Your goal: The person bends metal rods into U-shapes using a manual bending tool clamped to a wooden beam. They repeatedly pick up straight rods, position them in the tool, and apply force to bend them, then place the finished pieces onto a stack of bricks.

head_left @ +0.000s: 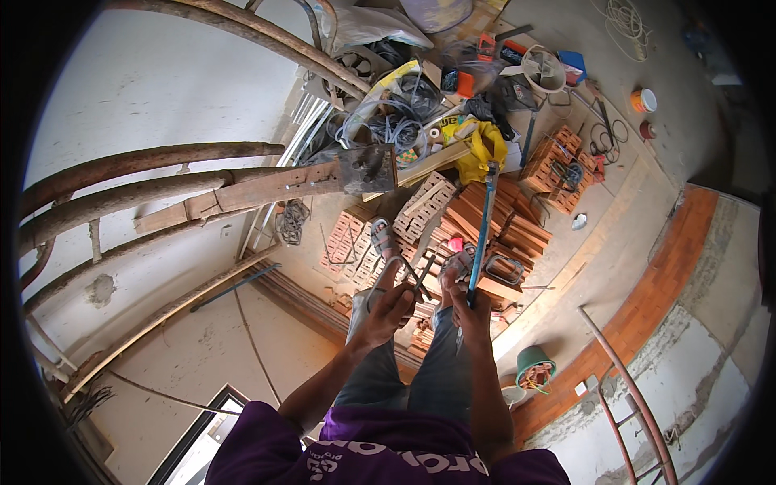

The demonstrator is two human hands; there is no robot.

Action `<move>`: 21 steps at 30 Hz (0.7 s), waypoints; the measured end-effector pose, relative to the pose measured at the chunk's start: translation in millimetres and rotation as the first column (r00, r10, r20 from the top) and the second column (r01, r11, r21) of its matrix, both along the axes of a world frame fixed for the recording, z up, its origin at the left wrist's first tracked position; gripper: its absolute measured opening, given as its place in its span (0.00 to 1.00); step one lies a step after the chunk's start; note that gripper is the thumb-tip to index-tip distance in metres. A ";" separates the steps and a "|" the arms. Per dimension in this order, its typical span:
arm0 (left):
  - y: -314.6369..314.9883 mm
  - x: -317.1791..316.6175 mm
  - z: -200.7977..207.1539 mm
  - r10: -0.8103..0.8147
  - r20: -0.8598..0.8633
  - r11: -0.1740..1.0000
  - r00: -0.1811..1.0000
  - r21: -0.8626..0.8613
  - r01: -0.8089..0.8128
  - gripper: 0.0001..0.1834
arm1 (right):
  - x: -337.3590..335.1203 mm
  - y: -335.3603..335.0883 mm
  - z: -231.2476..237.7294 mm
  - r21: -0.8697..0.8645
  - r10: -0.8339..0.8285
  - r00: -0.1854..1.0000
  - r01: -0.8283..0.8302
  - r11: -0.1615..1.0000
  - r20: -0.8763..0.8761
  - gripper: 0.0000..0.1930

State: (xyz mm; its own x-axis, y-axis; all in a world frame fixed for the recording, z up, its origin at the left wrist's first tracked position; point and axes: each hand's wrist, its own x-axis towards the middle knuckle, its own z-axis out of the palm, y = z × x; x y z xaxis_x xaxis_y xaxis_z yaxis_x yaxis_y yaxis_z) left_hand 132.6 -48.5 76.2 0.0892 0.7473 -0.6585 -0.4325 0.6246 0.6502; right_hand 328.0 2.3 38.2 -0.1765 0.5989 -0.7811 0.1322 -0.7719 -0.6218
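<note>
My left hand (391,312) is closed around thin dark rods (421,283) that cross just beyond the fingers. To its right, my right hand (470,314) grips the near end of a long, narrow blue tool (485,218). That tool points away from me and has a metal piece at its far end; I cannot tell its exact kind. Rods and tool are apart. Below them, my sandalled feet (383,238) are beside or on stacked hollow bricks (424,206). Reddish bricks (477,214) lie heaped under the blue tool.
A wooden pole frame (153,190) lines the left wall, with a board (267,187) ending near a dark square plate (368,170). Ahead lie bags, hoses and a yellow bag (483,153). More bricks (558,166) and a green bucket (534,361) stand to the right.
</note>
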 end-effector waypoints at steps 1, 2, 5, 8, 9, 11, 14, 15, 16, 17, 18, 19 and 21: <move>-1.4 1.3 -0.4 0.025 0.044 1.000 0.999 -0.011 -0.024 0.17 | 0.7 0.3 0.2 0.003 0.006 1.000 -0.006 1.000 0.015 0.13; -2.6 0.9 -1.2 0.051 0.085 0.999 0.995 -0.023 -0.049 0.17 | 0.3 1.4 3.4 0.018 -0.020 1.000 0.020 1.000 0.006 0.14; -4.5 2.3 -6.8 0.133 0.022 0.988 0.991 -0.083 -0.131 0.18 | 2.4 4.1 17.9 0.149 -0.053 0.999 0.053 0.987 -0.006 0.14; -3.6 -1.4 -21.2 0.085 -0.126 0.992 0.988 -0.081 -0.095 0.20 | 14.0 5.3 22.4 0.268 -0.041 0.994 0.065 0.961 -0.097 0.12; 0.7 -2.8 -19.0 0.057 -0.128 0.992 0.990 -0.105 -0.070 0.20 | 17.9 6.7 18.5 0.279 0.032 0.999 -0.029 0.960 -0.004 0.12; 5.7 -15.6 -7.0 0.018 0.048 0.972 0.999 -0.235 -0.006 0.21 | 19.9 15.2 11.6 0.274 0.174 0.968 -0.220 0.936 0.182 0.13; 8.4 -26.4 -2.1 -0.009 0.279 0.929 0.960 -0.353 0.111 0.22 | 13.0 24.7 12.8 0.227 0.279 0.946 -0.312 0.923 0.165 0.14; 11.3 -29.1 0.2 -0.012 0.336 0.912 0.942 -0.383 0.149 0.22 | 12.1 23.6 8.4 0.184 0.356 0.914 -0.390 0.902 0.194 0.15; 13.5 -30.4 0.1 -0.031 0.357 0.905 0.934 -0.387 0.177 0.24 | 12.4 18.1 2.4 0.201 0.371 0.909 -0.405 0.892 0.189 0.14; 17.5 -34.0 1.6 -0.051 0.349 0.901 0.936 -0.387 0.194 0.24 | 11.9 8.6 -5.5 0.220 0.389 0.904 -0.422 0.879 0.181 0.14; 22.8 -37.2 2.8 -0.072 0.344 0.898 0.936 -0.387 0.211 0.24 | 11.2 0.2 -9.5 0.240 0.407 0.897 -0.440 0.866 0.175 0.14; 27.6 -41.5 4.4 -0.090 0.339 0.894 0.937 -0.386 0.226 0.25 | 10.4 -7.6 -11.6 0.249 0.392 0.906 -0.422 0.872 0.161 0.13; 34.1 -56.3 8.7 -0.127 0.329 0.919 0.936 -0.316 0.236 0.25 | 5.4 -19.9 -11.3 0.268 0.361 0.924 -0.383 0.884 0.129 0.10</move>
State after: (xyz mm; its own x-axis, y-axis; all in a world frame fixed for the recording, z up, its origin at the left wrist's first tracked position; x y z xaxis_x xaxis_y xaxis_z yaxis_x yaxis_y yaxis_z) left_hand 76.3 -14.4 84.9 0.4325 0.4297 -0.7927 -0.4279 0.8716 0.2391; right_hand 333.4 -17.7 26.9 -0.3787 0.6974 -0.6084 0.4287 -0.4504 -0.7832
